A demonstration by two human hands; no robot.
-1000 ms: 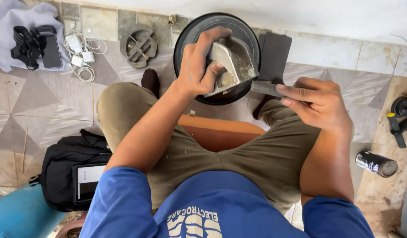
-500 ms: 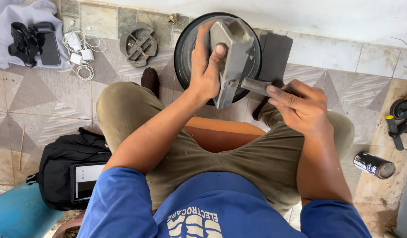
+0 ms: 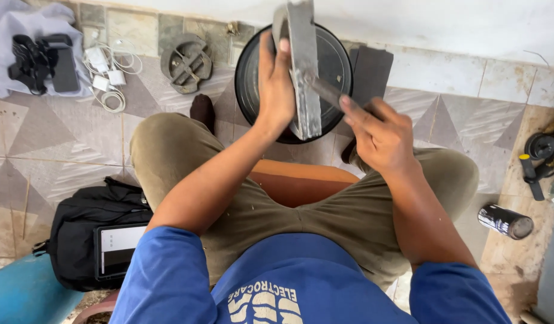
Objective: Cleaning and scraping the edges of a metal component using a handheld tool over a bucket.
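left hand (image 3: 276,90), right hand (image 3: 376,129), gripping metal part (image 3: 304,72)

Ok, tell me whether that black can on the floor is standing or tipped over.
Tipped over. The black can lies on its side on the floor tiles, its round end facing right.

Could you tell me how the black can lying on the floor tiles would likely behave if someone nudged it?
The black can lies on its side, so it would probably roll. It looks small and metal, likely light and stiff. Its smooth wall may be somewhat slippery.
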